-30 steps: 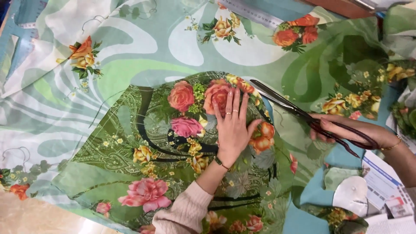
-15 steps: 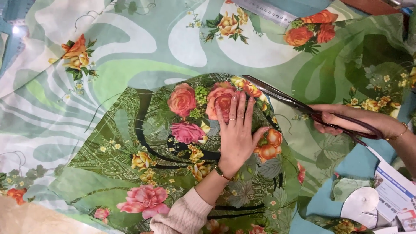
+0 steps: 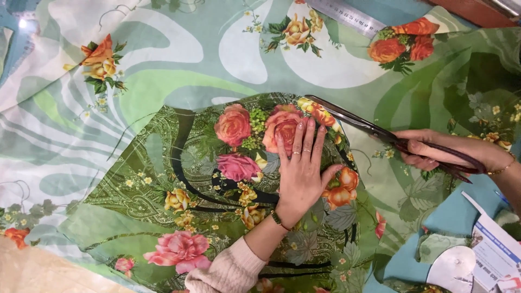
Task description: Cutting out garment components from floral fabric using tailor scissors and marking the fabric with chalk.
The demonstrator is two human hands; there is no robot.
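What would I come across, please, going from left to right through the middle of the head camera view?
Pale swirled floral fabric → dark green floral piece → left hand pressed flat on it → scissors → right hand gripping their handles.

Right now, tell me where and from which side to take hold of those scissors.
Grip the scissors by the handle loops at their right end, coming from the right, as the right hand does now. The long blades run up and left along the edge of the dark green fabric piece, so that end is sharp and busy. The left hand lies flat on the piece beside the blades; stay clear of it.
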